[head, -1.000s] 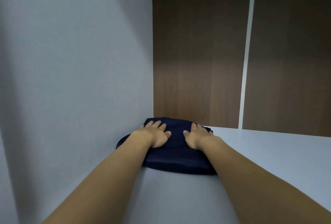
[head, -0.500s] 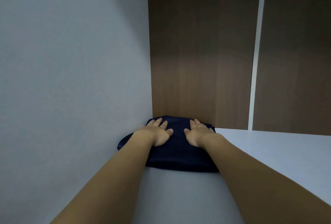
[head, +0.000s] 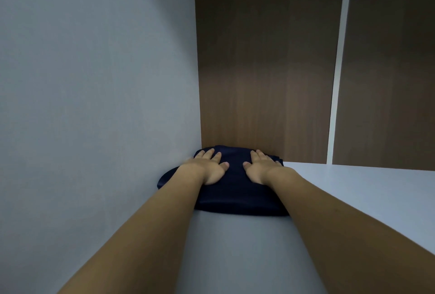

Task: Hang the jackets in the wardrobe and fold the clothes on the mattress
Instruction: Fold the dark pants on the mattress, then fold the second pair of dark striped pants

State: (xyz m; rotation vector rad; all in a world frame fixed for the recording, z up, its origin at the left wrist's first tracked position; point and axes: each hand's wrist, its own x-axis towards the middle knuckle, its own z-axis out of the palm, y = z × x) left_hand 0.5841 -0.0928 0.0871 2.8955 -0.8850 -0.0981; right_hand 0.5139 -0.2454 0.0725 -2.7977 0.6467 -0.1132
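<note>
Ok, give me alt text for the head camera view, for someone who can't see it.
Two bare hands, left hand and right hand, press flat with straight fingers on a folded dark navy garment. It lies on a pale grey shelf, in the corner between a pale grey side wall and a brown wood-grain back panel.

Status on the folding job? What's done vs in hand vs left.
Done: one dark navy garment is folded and sits on the white shelf, in the left back corner. In hand: left hand and right hand press flat on it. Left: jackets, other clothes and mattress aren't in view, so can't tell.
</note>
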